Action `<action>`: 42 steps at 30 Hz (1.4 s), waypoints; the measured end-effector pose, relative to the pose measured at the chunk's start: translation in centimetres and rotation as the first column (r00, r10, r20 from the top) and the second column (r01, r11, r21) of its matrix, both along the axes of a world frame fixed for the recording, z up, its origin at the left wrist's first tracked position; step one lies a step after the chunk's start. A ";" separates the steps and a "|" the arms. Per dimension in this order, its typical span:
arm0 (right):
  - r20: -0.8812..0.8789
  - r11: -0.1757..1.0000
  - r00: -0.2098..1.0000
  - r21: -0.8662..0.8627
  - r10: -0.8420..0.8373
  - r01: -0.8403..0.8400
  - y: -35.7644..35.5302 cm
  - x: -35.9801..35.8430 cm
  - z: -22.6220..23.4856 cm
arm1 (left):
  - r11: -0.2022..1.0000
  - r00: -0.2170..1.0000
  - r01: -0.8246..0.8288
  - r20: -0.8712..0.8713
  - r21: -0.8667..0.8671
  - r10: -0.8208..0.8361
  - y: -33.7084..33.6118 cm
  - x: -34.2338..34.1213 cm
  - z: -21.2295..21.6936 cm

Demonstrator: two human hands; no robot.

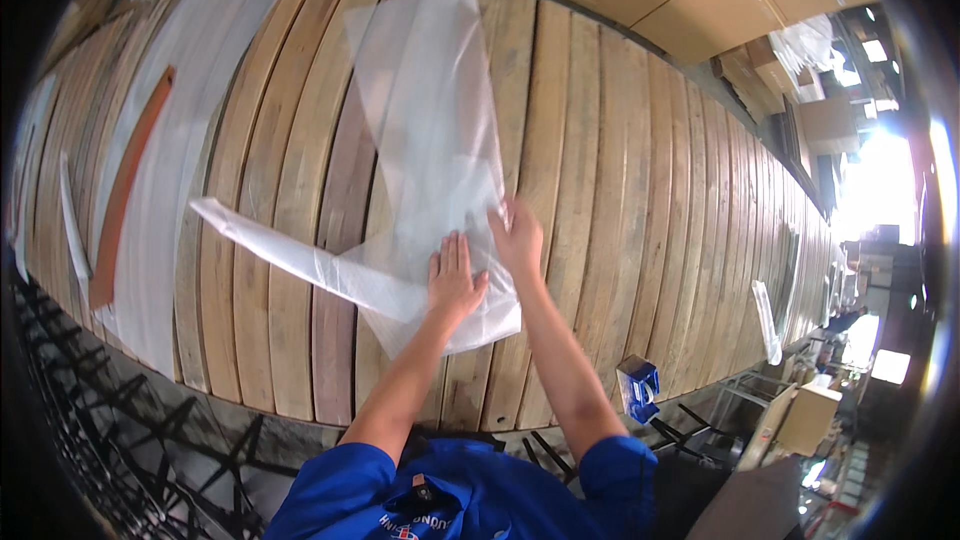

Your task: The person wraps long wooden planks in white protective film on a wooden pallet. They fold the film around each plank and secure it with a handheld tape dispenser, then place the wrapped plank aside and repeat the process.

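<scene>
A translucent white foam sheet (430,110) lies across the wooden planks in front of me. Near its close end, a long narrow piece wrapped in white foam (300,262) sticks out to the left. My left hand (456,278) presses flat on the foam beside this piece, fingers stretched out. At the sheet's right edge, my right hand (520,238) has its thumb and fingers closed on the foam. What is inside the wrapping cannot be made out.
Long wooden planks (590,160) form the work surface. To the left, an orange-brown strip (125,180) rests on another pale foam sheet (215,50). A blue box (637,387) sits at the near edge on the right. Cardboard boxes (660,0) stand beyond the far edge.
</scene>
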State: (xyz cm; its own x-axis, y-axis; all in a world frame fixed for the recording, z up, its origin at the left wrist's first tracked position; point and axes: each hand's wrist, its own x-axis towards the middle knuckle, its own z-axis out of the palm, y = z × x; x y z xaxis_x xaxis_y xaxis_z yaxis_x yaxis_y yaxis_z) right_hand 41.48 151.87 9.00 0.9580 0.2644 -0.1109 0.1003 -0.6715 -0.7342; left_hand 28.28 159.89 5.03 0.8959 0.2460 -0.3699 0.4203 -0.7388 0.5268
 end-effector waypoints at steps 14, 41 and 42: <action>-0.006 0.814 0.959 -0.530 -0.283 0.237 10.5 9.7 1.5 | 0.831 0.995 -0.021 0.072 -0.557 0.073 1.4 1.2 1.3; -0.143 0.238 0.878 0.971 0.457 0.034 15.7 2.7 41.6 | 0.203 0.753 0.351 0.405 -0.914 0.519 9.7 -10.8 28.3; -0.109 0.240 0.863 0.971 0.494 -0.015 15.9 2.8 43.2 | 0.215 0.716 0.370 0.425 -0.904 0.554 10.0 -10.8 28.2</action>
